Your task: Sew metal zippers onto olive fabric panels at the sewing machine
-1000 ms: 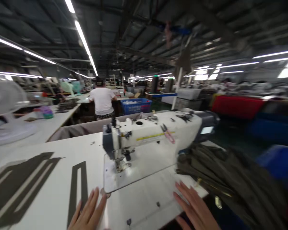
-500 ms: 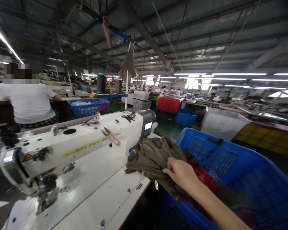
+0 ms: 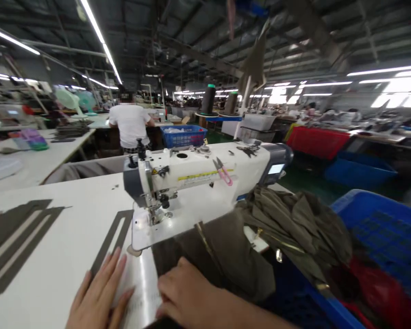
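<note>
My left hand (image 3: 101, 292) lies with fingers spread on the white table, its fingertips at the lower end of a dark olive strip with a slot (image 3: 118, 228). Closed on the near edge of a dark olive fabric piece (image 3: 205, 242) is my right hand (image 3: 181, 290), right of the left one. This fabric carries a gold zipper line and lies in front of the white sewing machine (image 3: 205, 169). A crumpled olive garment (image 3: 294, 219) with a metal zipper pull spreads from the machine bed over the blue basket. Pink-handled snips (image 3: 223, 172) rest on the machine.
More slotted olive pieces (image 3: 23, 242) lie on the table at the left. The blue basket (image 3: 380, 219) at the right holds red material. Beyond the machine, a person in a white shirt (image 3: 128, 123) faces away; thread cones (image 3: 208, 99) stand behind it.
The view has swung left. My left hand has come into view on the table. My right hand has left the crumpled garment and moved to the fabric before the machine.
</note>
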Motion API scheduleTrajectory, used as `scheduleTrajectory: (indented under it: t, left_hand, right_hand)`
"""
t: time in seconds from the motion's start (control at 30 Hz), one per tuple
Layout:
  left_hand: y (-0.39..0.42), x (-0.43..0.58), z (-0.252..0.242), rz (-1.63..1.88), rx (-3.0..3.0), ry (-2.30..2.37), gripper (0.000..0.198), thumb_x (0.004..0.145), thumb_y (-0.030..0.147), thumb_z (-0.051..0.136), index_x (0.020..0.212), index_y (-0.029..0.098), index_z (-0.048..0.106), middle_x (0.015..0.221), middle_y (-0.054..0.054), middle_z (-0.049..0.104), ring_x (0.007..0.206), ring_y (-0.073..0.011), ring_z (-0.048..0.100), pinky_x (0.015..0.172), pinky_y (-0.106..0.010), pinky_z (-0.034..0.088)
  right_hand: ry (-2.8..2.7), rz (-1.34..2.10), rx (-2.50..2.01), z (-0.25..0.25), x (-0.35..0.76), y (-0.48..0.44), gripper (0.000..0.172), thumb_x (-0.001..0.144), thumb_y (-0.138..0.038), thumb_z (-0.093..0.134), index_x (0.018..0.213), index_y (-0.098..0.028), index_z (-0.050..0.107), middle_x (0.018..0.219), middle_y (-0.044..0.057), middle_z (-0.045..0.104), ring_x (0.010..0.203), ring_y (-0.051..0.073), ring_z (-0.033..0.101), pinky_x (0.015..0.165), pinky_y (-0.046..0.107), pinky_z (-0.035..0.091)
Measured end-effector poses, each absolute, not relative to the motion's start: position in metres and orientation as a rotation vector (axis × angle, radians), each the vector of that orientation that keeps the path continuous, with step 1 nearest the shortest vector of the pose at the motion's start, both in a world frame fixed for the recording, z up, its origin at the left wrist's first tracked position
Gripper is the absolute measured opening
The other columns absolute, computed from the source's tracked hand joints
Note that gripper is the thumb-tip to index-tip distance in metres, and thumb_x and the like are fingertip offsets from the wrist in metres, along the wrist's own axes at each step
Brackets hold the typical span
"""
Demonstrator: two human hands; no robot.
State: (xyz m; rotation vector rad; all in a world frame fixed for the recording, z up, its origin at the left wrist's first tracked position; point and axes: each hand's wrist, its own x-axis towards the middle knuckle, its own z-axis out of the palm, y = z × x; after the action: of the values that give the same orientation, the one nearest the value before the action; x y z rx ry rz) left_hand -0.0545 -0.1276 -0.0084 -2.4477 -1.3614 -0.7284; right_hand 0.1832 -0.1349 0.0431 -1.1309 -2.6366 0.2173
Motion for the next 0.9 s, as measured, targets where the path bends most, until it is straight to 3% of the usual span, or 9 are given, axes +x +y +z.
scheduleTrajectory:
  t: [0.13,0.27,0.33,0.4,0.5,0.57,0.67,0.77,0.9]
  left_hand:
    - [-0.141,-0.036,0.033,-0.698,-2.537,-1.241,0.045,0.089,0.025,0.037,0.133,0.023,0.033,0.134,-0.006,0.044,0.123,-0.0203,0.040,0.106,-0.040,0.025]
    - [-0.133,-0.007,0.057,-0.635,-2.799,-1.039,0.040,0.087,0.012,0.035,0.125,0.022,0.043,0.129,-0.006,0.050,0.119,-0.0184,0.045,0.106,-0.043,0.025]
    - [-0.124,0.010,0.063,-0.657,-2.913,-0.994,0.038,0.086,0.009,0.033,0.118,0.020,0.050,0.119,-0.007,0.057,0.111,-0.0193,0.051,0.102,-0.043,0.031]
    - [-0.116,0.026,0.065,-0.633,-2.993,-1.060,0.029,0.087,0.012,0.037,0.107,0.019,0.057,0.104,-0.007,0.062,0.097,-0.0200,0.057,0.091,-0.040,0.042]
    - [-0.112,0.048,0.064,-0.369,-3.038,-1.232,0.016,0.081,0.019,0.056,0.096,0.019,0.062,0.092,-0.006,0.061,0.086,-0.0226,0.057,0.078,-0.039,0.047]
    - [-0.113,0.061,0.060,-0.236,-3.005,-1.310,0.026,0.076,0.021,0.064,0.101,0.019,0.061,0.098,-0.008,0.058,0.092,-0.0261,0.054,0.080,-0.042,0.047]
    - [-0.116,0.071,0.049,-0.289,-2.976,-1.383,0.042,0.075,0.026,0.065,0.115,0.018,0.053,0.111,-0.011,0.054,0.104,-0.0293,0.048,0.087,-0.046,0.044]
    - [-0.116,0.058,0.042,-0.555,-3.093,-1.380,0.036,0.084,0.022,0.051,0.119,0.020,0.051,0.122,-0.011,0.049,0.112,-0.0262,0.046,0.094,-0.043,0.041]
    - [-0.108,0.010,0.046,-1.126,-2.830,-1.723,0.030,0.089,0.021,0.035,0.109,0.019,0.057,0.114,-0.009,0.056,0.105,-0.0214,0.054,0.088,-0.036,0.047]
  right_hand:
    - [-2.555,0.309,-0.868,0.013,0.151,-0.149,0.043,0.075,-0.060,0.053,0.074,-0.017,0.054,0.073,0.000,0.060,0.073,0.015,0.054,0.073,0.030,0.037]
    - [-2.280,0.234,-0.925,0.027,0.177,-0.172,0.017,0.083,-0.033,0.052,0.076,-0.017,0.055,0.074,0.002,0.058,0.071,0.015,0.052,0.067,0.029,0.038]
    - [-2.091,0.105,-1.094,0.037,0.203,-0.180,0.010,0.086,-0.019,0.046,0.079,-0.018,0.053,0.076,0.003,0.058,0.071,0.015,0.053,0.066,0.028,0.039]
    - [-1.897,-0.133,-1.329,0.042,0.234,-0.185,0.009,0.087,-0.023,0.046,0.084,-0.018,0.052,0.080,0.006,0.059,0.074,0.018,0.055,0.069,0.031,0.041]
    - [-1.726,-0.459,-1.799,0.036,0.280,-0.186,0.047,0.081,-0.057,0.045,0.092,-0.012,0.052,0.082,0.015,0.059,0.077,0.029,0.057,0.067,0.041,0.044]
    - [-1.760,-0.464,-1.998,0.029,0.296,-0.181,0.056,0.079,-0.065,0.039,0.090,-0.012,0.054,0.072,0.013,0.060,0.062,0.027,0.057,0.055,0.039,0.044]
    - [-1.889,-0.360,-1.749,0.029,0.291,-0.172,0.033,0.089,-0.042,0.037,0.082,-0.016,0.056,0.067,0.008,0.062,0.057,0.020,0.058,0.055,0.033,0.045]
    - [-2.081,-0.273,-1.241,0.045,0.267,-0.170,0.023,0.089,-0.018,0.037,0.086,-0.019,0.060,0.086,0.007,0.066,0.080,0.017,0.061,0.074,0.032,0.046]
    - [-2.388,0.036,-0.835,0.058,0.255,-0.179,0.017,0.087,-0.030,0.047,0.090,-0.025,0.062,0.097,0.001,0.066,0.093,0.015,0.060,0.089,0.032,0.043]
